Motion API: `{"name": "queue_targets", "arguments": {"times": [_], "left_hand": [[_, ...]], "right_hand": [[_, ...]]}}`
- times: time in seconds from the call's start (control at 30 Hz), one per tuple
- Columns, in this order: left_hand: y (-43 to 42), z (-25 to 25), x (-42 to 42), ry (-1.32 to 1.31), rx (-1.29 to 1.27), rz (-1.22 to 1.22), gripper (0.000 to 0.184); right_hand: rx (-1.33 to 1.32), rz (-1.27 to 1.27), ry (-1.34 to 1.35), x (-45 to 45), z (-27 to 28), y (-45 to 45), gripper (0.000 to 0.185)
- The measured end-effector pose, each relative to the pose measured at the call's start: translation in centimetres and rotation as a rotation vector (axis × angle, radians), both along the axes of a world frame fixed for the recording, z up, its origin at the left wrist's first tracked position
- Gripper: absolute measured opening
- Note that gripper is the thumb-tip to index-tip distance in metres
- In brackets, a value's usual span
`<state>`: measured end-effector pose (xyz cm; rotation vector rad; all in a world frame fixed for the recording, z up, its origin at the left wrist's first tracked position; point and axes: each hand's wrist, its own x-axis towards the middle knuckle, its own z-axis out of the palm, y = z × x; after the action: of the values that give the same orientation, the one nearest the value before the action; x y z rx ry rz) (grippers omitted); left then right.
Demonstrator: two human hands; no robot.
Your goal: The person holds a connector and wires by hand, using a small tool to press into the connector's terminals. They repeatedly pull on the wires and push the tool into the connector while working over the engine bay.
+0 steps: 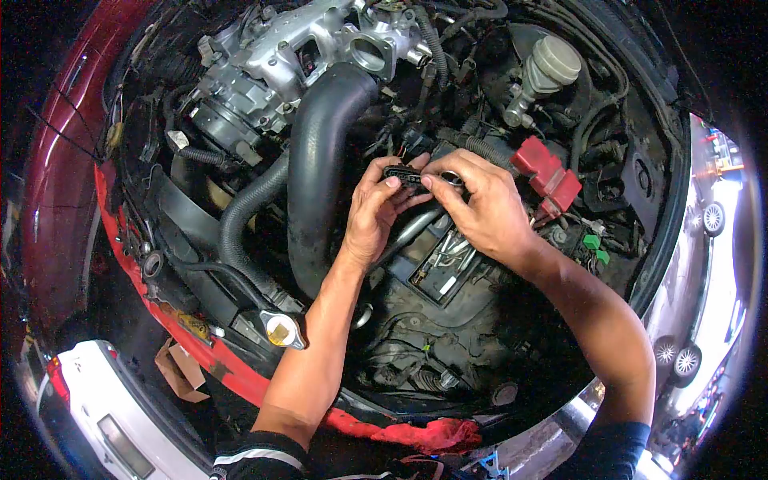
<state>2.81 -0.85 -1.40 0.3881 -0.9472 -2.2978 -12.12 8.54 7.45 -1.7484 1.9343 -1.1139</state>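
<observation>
You hold a small, ribbed, black plastic part [402, 175] between the thumb and fingers of your left hand [373, 206], a narrow pinch. Your right hand [480, 196] closes in at its right end; whether those fingertips clamp it or only steady it, I cannot tell. A round piece with a bright metal rim [453, 178] shows just beside your right thumb; if it sits loosely there, turning your wrist could tip it out. Too light a pinch could drop the black part toward the shiny metal tools [453, 254] in the dark rectangular tray [426, 296] below the grip, or into the shadowed gaps nearby. Uneven prying might crack its plastic. Nearer you, your left forearm passes close by the silver metal cap [282, 329] and could knock against it.
</observation>
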Motion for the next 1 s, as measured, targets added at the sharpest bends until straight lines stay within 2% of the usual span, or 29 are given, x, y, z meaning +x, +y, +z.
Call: {"name": "queue_targets", "arguments": {"times": [0.13, 0.53, 1.0], "left_hand": [[0.0, 0.0, 0.0, -0.003, -0.016, 0.005, 0.039], [0.0, 0.3, 0.0, -0.016, -0.010, 0.016, 0.038], [0.1, 0.5, 0.2, -0.072, -0.031, -0.002, 0.036]], "right_hand": [[-0.082, -0.001, 0.019, 0.0, -0.7, -0.1, 0.018], [-0.080, 0.031, -0.012, -0.1, -0.8, -0.1, 0.016], [-0.115, 0.084, 0.158, 0.0, -1.6, 0.3, 0.019]]}}
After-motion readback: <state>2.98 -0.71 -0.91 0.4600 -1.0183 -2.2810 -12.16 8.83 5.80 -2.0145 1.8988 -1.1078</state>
